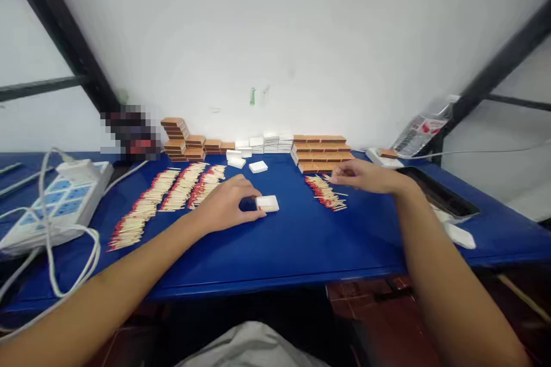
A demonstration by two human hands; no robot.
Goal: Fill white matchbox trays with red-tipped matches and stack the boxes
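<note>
Between the thumb and fingers of my left hand (235, 202) is a small white matchbox tray (267, 204), resting on the blue table with a few red-tipped matches inside. My right hand (359, 176) is over the top of a loose pile of red-headed matches (326, 192), its thumb and fingertips pinched together at the pile's upper right. Whether a match sits in that pinch is too small to make out. Beyond the left hand lie more rows of matches (174, 195). A white tray (258, 167) lies on the table just behind the held one.
Brown-sided matchboxes (322, 155) are stacked at the back right, others (176, 140) at the back left. White trays (271, 143) stand between them. A power strip (69, 200) with cables is at left. A plastic bottle (424, 126) and a black tray (443, 192) are at right.
</note>
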